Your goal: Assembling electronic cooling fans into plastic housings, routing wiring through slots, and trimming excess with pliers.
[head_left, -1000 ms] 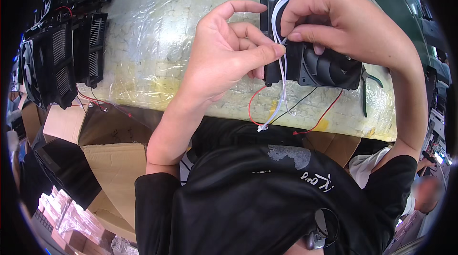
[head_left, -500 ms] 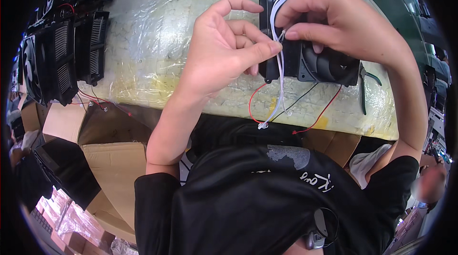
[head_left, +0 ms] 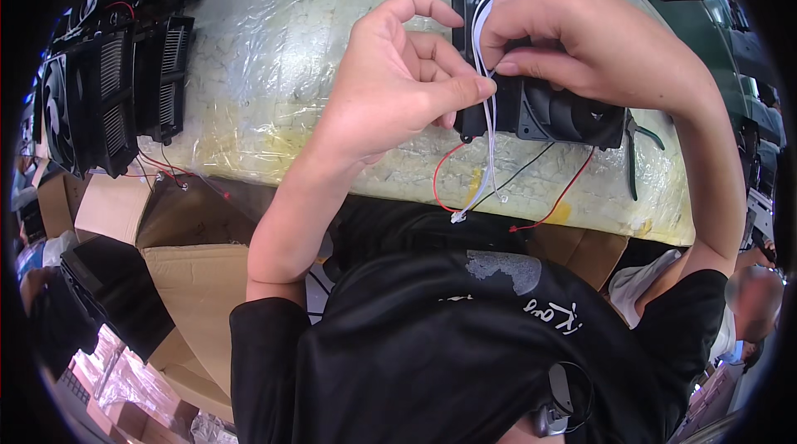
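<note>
My left hand [head_left: 415, 70] is closed in a loose pinch on a bundle of thin white wires [head_left: 490, 124], thumb pressed against them. The bundle runs down the front of a black fan unit [head_left: 573, 116] on the bench. Opposite, my right hand [head_left: 556, 41] bends over the top of the unit, its thumb and fingers pinched beside the same wires. Whatever lies between those fingertips is hidden. The wires end in a small white connector [head_left: 457, 217] near the bench edge. A red wire [head_left: 566, 191] and a dark wire trail from the unit.
Green-handled pliers [head_left: 633, 162] lie right of the unit. Several more black fan units [head_left: 100, 100] stand stacked at the left, with wires hanging down. Film covers the bench top [head_left: 266, 54]. Open cardboard boxes [head_left: 199, 295] stand below its near edge. A person [head_left: 751, 303] is at the far right.
My left hand has shifted slightly right, its thumb now further over the white wires. My right hand has turned and dropped a little, covering the small pale strand seen before at its fingertips.
</note>
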The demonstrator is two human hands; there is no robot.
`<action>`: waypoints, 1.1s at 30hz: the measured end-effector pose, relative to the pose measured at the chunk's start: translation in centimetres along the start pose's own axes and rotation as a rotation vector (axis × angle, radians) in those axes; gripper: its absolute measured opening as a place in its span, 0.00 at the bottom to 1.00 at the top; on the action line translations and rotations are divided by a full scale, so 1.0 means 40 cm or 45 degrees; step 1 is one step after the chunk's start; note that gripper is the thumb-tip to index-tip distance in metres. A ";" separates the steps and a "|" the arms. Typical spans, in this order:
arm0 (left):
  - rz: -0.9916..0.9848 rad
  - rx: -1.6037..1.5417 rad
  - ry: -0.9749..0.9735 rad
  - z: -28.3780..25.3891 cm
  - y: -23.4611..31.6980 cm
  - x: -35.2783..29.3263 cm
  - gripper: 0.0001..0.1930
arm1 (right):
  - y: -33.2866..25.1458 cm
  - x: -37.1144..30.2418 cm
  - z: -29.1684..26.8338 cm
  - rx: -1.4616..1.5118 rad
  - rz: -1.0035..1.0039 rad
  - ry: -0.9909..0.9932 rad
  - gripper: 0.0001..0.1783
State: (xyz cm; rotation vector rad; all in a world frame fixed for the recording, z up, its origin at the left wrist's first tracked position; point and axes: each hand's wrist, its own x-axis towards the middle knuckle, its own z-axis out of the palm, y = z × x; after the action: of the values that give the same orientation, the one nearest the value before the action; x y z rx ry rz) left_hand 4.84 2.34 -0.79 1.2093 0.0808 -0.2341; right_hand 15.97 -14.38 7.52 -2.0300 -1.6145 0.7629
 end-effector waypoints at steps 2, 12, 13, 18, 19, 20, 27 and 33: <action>-0.004 -0.023 0.000 -0.001 -0.006 0.006 0.26 | -0.002 -0.005 -0.002 0.050 0.062 -0.013 0.06; 0.192 0.088 0.028 0.013 -0.015 -0.012 0.19 | -0.031 -0.023 0.001 0.094 0.301 0.068 0.06; 0.195 0.090 0.027 0.013 -0.026 -0.015 0.19 | -0.028 -0.030 0.005 0.092 0.299 0.070 0.06; 0.563 0.401 -0.014 0.011 -0.063 -0.027 0.14 | -0.024 -0.070 0.054 0.190 0.224 0.231 0.05; 0.602 0.393 -0.027 0.013 -0.066 -0.027 0.13 | -0.031 -0.070 0.059 0.201 0.216 0.292 0.05; 0.602 0.396 -0.029 0.013 -0.066 -0.028 0.13 | -0.052 -0.077 0.051 0.362 0.410 0.228 0.04; 0.833 0.547 0.057 0.026 -0.072 -0.031 0.08 | -0.053 -0.098 0.096 0.269 0.263 0.337 0.03; 0.931 0.623 0.087 0.023 -0.082 -0.007 0.10 | -0.042 -0.097 0.121 0.341 0.181 0.335 0.05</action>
State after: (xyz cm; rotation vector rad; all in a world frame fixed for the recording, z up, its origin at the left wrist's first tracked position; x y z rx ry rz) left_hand 3.79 0.43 -3.40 1.6483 -0.3772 0.4537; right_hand 10.90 -17.77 5.54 -1.9692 -1.1674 0.6856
